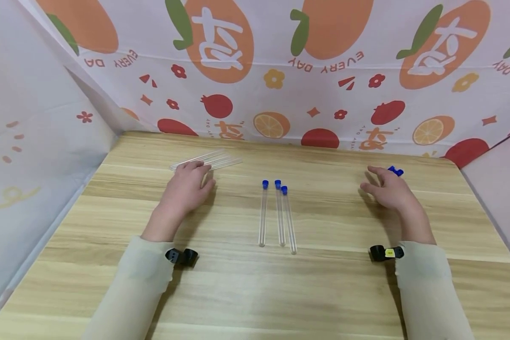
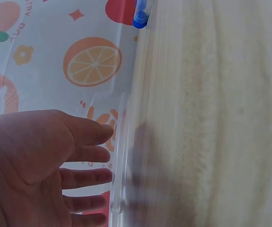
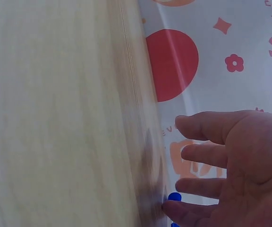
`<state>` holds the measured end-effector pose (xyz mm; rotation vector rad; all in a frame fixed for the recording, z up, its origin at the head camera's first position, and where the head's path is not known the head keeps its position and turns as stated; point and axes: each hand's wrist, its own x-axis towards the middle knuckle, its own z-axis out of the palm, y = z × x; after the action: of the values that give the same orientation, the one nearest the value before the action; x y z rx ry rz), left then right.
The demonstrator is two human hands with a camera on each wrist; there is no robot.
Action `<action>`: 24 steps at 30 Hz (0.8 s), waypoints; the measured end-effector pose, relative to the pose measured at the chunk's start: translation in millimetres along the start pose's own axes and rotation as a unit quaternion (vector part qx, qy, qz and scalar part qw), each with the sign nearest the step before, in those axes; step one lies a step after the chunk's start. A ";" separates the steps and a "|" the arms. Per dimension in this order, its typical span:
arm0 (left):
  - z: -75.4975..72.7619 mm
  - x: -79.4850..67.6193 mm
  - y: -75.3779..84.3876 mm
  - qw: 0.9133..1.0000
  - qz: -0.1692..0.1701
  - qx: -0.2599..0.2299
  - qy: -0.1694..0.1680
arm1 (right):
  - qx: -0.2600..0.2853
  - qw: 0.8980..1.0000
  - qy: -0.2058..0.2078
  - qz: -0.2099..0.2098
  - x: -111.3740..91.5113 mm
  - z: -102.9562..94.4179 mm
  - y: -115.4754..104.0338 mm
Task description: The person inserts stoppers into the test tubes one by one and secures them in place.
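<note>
Poised with empty, spread hands [image 1: 188, 188] [image 1: 390, 190] flanking three already-capped tubes [image 1: 280, 215], near uncapped tubes [image 1: 225, 162] far left, unused caps [image 1: 395, 171] far right.

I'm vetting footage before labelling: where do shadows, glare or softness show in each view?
Head: shadows beside the left hand and right hand, pale sheen on the table, clear tubes by the left hand faint; left wrist: washed-out wood grain, blurred hand shadow; right wrist: soft grain, blurred shadow.

Clear, uncapped tubes [image 1: 225, 163] lie near the far-left corner of the table [image 1: 255, 297]; blue caps [image 1: 395, 171], near the far-right; three blue-capped tubes [image 1: 264, 212] between, caps toward the far edge.
</note>
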<state>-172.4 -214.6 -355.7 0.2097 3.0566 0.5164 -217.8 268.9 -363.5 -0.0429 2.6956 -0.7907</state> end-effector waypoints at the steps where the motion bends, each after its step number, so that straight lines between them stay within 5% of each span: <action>1: 0.0 -0.6 0.3 1.000 -0.002 0.002 0.002 | -0.004 1.000 0.003 -0.003 0.3 0.0 -0.3; 13: 1.8 -3.8 2.0 1.000 -0.002 0.013 0.007 | -0.011 1.000 -0.014 0.007 3.1 1.4 4.4; 24: 3.1 -2.0 3.5 1.000 0.004 0.001 0.005 | -0.021 0.999 0.039 -0.002 1.6 -4.1 5.4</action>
<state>-169.7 -210.5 -357.4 0.2203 3.0673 0.5169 -220.3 275.5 -363.6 -0.0288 2.7856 -0.7514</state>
